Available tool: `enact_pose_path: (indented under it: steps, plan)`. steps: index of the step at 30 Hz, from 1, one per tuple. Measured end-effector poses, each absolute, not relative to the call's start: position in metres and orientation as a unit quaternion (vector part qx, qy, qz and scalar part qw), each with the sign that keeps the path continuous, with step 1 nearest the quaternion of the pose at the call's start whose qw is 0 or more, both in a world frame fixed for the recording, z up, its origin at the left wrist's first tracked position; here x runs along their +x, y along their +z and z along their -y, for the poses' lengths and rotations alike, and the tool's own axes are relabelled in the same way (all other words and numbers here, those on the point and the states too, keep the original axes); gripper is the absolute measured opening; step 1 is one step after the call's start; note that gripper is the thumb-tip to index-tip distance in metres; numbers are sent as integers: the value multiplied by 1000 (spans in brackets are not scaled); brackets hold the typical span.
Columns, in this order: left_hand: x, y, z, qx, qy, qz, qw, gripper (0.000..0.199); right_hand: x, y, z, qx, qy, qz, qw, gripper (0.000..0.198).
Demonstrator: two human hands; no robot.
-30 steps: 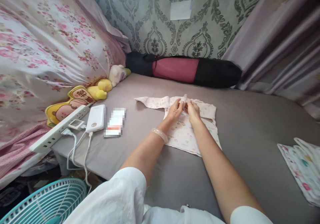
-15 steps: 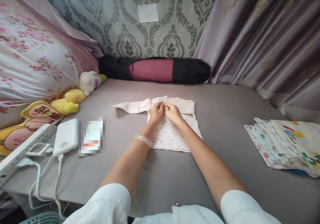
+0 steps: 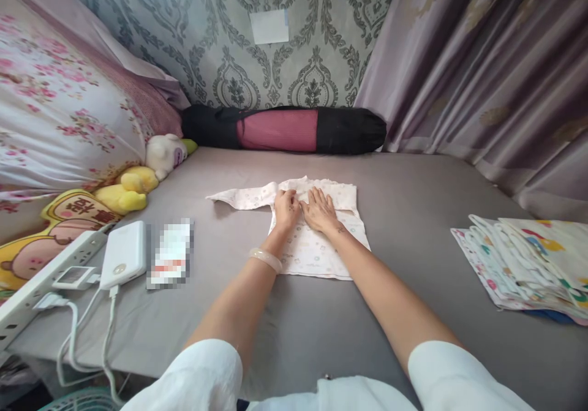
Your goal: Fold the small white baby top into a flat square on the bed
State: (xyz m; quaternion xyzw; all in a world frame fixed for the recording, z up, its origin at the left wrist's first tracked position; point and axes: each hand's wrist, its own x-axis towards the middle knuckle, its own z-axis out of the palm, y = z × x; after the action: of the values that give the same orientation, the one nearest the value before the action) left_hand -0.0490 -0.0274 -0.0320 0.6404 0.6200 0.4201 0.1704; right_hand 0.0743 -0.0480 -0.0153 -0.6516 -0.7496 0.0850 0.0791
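The baby shirt (image 3: pixel 316 239) lies flat mid-bed (image 3: pixel 413 178), neck toward the wall, one sleeve stretched left (its long line). The right hand (image 3: pixel 320 210) now presses it, fingers spread; half a second ago it pinched. The left hand (image 3: pixel 286 207) seems loosely curled, gripping nothing.

Your two hands cover the middle of the small printed garment (image 3: pixel 316 248), so you can't see its front under them. The flat thing (image 3: pixel 169 253) beside the power bank (image 3: pixel 124 255) is blurred out, unreadable. The power strip (image 3: pixel 43 276) runs off the left edge, the stack of folded cloths (image 3: pixel 528 261) off the right, and the fan's rim barely shows at the bottom.
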Motion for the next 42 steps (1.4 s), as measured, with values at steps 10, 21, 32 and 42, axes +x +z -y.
enact_pose_path:
  steps: [10,21,32,42]
  plan:
    - [-46,-33,29,641,397,-641,143,34,125,-8,48,-744,61,664,41,65]
    - [-44,-28,31,636,413,-630,166,27,154,-5,37,-788,42,614,9,64]
    - [-44,-29,32,640,409,-623,186,35,143,-21,19,-749,21,658,77,66]
    - [-44,-24,36,645,365,-652,161,35,141,-18,20,-752,22,655,75,64]
